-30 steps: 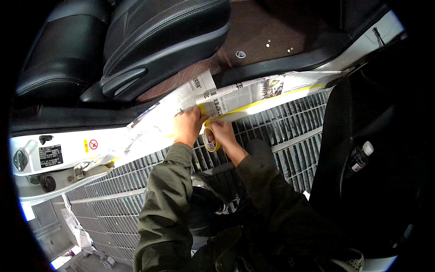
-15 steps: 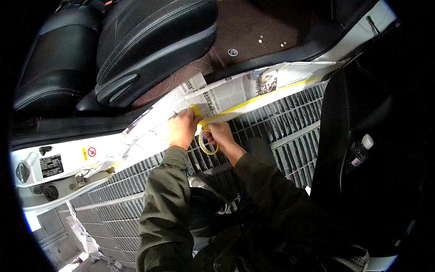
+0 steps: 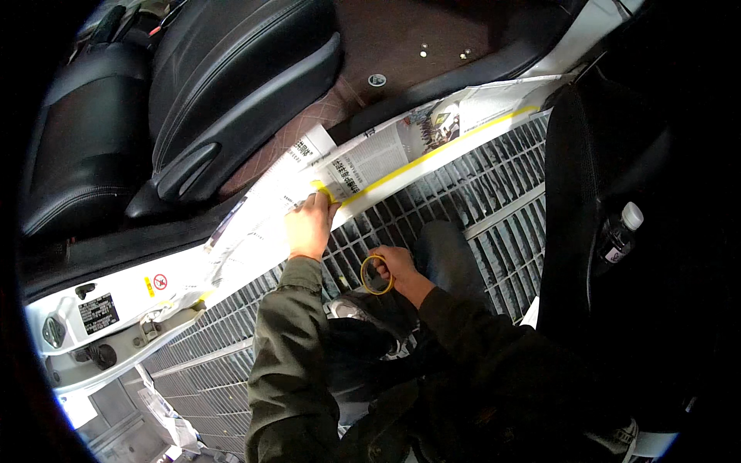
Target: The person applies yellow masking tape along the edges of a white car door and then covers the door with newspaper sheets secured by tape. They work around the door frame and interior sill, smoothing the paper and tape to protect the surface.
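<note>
Sheets of newspaper (image 3: 363,160) cover the car's white door sill, with a line of yellow masking tape (image 3: 432,157) along their lower edge. On the sill, my left hand (image 3: 309,225) has its fingers bent and pressed together at a short strip of yellow tape (image 3: 321,187), which shows beside the fingertips. Lower and to the right, my right hand (image 3: 399,266) is closed around one side of a roll of yellow masking tape (image 3: 364,279). The roll hangs above the floor grating, apart from the newspaper.
Black car seats (image 3: 224,100) stand beyond the sill, with a brown floor mat (image 3: 432,31) to their right. Metal grating (image 3: 509,224) forms the floor below. At right, a small bottle with a white cap (image 3: 620,235) sits in the dark door panel (image 3: 570,201).
My right hand with the tape roll has moved away from the sill, down and to the right. My left hand stays at the newspaper. The whole view has shifted slightly.
</note>
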Demonstrator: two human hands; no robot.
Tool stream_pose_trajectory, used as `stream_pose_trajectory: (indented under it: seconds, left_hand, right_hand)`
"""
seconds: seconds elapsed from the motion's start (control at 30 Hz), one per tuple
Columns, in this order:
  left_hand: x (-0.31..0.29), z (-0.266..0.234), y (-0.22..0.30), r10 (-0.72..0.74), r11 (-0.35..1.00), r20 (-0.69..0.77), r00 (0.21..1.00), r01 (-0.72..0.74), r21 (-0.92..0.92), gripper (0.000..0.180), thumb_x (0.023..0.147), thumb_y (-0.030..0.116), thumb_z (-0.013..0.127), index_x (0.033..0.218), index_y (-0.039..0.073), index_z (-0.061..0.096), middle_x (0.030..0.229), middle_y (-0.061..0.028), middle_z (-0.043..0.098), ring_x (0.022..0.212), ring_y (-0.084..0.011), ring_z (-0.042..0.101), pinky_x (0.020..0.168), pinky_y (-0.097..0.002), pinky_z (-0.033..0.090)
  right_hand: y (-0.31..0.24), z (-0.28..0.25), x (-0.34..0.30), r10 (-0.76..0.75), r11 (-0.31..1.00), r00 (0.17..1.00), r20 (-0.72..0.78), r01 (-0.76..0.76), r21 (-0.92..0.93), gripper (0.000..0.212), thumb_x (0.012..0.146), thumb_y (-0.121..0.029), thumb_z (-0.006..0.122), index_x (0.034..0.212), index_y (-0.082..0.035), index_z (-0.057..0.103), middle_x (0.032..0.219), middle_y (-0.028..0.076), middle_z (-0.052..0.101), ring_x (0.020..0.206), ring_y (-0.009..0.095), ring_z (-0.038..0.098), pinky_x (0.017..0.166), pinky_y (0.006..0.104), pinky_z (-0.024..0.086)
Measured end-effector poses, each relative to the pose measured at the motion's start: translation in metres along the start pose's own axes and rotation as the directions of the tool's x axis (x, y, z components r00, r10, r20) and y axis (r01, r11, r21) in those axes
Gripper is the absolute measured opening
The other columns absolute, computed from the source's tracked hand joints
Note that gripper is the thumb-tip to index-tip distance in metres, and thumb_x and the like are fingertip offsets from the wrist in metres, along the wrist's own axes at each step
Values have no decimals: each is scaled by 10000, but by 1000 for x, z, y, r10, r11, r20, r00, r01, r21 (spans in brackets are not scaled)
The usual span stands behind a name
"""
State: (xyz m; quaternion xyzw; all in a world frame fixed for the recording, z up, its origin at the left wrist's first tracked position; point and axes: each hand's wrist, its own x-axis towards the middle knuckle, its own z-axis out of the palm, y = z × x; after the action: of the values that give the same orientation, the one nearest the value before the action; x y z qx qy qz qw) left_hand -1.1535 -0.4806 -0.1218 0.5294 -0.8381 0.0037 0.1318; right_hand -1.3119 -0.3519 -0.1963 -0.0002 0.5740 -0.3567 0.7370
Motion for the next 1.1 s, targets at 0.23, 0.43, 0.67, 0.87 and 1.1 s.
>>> stream_pose_trajectory:
  seconds: [0.23, 0.43, 0.67, 0.87, 1.1]
  left_hand:
    - [0, 2, 5, -37, 998, 42, 998, 35, 43, 299, 831, 398, 710, 806, 126, 588, 738, -43, 635, 630, -256, 650, 543, -385, 495]
    - [6, 4, -3, -9, 1000, 58, 998, 10, -19, 337, 802, 395, 743, 785, 100, 581, 716, -67, 632, 637, -277, 645, 561, -410, 493]
    - [34, -18, 3, -314, 789, 175, 933, 359, -498, 131, 821, 191, 714, 889, 80, 729, 768, -128, 712, 684, -282, 695, 643, -357, 535]
    - [44, -14, -11, -347, 856, -60, 936, 290, -428, 171, 850, 150, 686, 986, 49, 713, 782, -127, 718, 683, -247, 705, 650, -336, 543]
    - [33, -97, -31, -569, 233, 42, 821, 210, -949, 184, 916, 73, 642, 1071, -23, 668, 866, -56, 713, 733, -78, 634, 663, -232, 516]
  right_hand:
    - [-1, 5, -1, -46, 997, 998, 40, 48, -55, 200, 946, -192, 572, 937, -17, 669, 691, 25, 578, 545, 87, 496, 461, 255, 373]
    - [5, 8, -8, -78, 993, 995, 61, 83, -86, 199, 935, -196, 587, 935, -15, 669, 686, 25, 582, 546, 95, 509, 473, 257, 390]
    - [-5, -2, -8, -182, 981, 976, 120, 188, -45, 192, 928, -225, 620, 849, -52, 651, 685, 26, 592, 544, 99, 526, 468, 275, 405]
    - [-10, -8, -15, -163, 981, 984, 77, 169, -90, 182, 946, -205, 604, 927, -37, 671, 704, 25, 598, 557, 97, 532, 493, 281, 417]
    - [-11, -2, -17, -270, 954, 954, 126, 283, -97, 229, 976, -191, 580, 1107, -22, 659, 771, 64, 638, 586, 121, 562, 509, 296, 445]
